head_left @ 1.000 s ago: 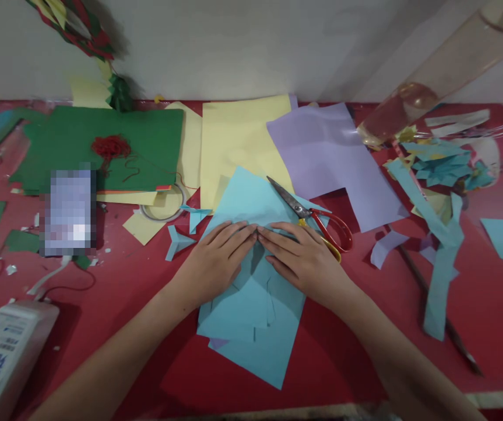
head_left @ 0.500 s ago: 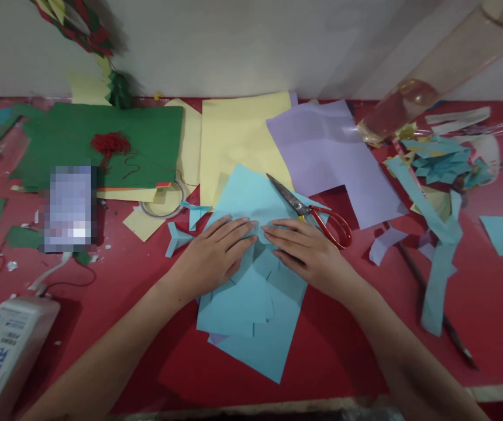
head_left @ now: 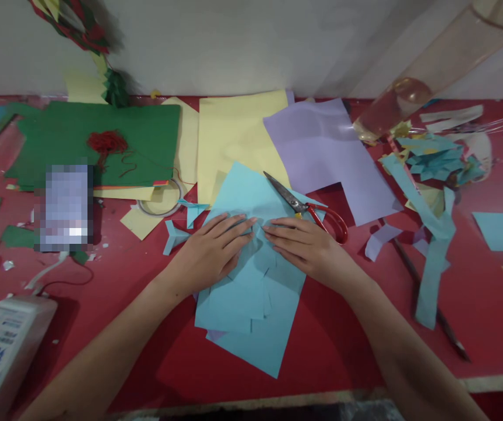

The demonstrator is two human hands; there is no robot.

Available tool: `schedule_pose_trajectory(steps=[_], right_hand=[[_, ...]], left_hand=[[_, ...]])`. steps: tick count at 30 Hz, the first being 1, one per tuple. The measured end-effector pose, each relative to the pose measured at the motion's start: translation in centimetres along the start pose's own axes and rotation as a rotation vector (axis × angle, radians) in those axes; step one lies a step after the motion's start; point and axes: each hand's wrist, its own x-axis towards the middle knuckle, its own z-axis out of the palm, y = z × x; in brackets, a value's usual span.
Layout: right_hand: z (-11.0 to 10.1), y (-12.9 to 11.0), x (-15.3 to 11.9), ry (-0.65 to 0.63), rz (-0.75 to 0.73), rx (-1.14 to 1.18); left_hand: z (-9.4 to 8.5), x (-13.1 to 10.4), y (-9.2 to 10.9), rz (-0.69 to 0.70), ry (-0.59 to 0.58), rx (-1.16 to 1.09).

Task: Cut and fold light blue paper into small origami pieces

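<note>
Left hand (head_left: 212, 251) and right hand (head_left: 310, 248) lie palm-down on light-blue paper (head_left: 236, 301), mid-table. Fingers straight, close together, 2 sets of fingertips near each other; no grip visible. Even pressure, moving outward from middle, would likely keep layers from slipping. Scissors (head_left: 289, 197) lie just beyond right hand; folded blue piece (head_left: 174, 237) sits beside left. Most room for moving seems on red table (head_left: 330, 345), between paper and front edge.

Red table (head_left: 321, 356), green paper (head_left: 146, 134), purple paper (head_left: 321, 140), blue sheets (head_left: 273, 345)
</note>
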Motion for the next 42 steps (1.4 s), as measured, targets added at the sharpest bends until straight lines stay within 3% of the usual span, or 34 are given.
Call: schedule_pose_trajectory(steps=[17,24,29,36,42], right_hand=[[-0.5,-0.8,-0.2,-0.039,-0.073,-0.186],[-0.5,-2.3,-0.5,-0.074,-0.027,-0.284],[-0.1,-2.9,-0.6,-0.073,0.021,-0.327],[-0.2,-3.0,-0.5,-0.069,0.004,-0.335],[-0.3,-3.0,-0.3,-0.060,0.007,-0.337]], left_hand=[[0.2,0.0,0.2,-0.011,-0.009,0.062],[0.4,0.1,0.9,-0.023,0.059,0.118],[0.7,-0.1,2.0,-0.014,0.097,0.180],[1.1,0.3,4.7,-0.153,0.053,0.207],[1.5,0.6,4.7,-0.158,0.007,0.157]])
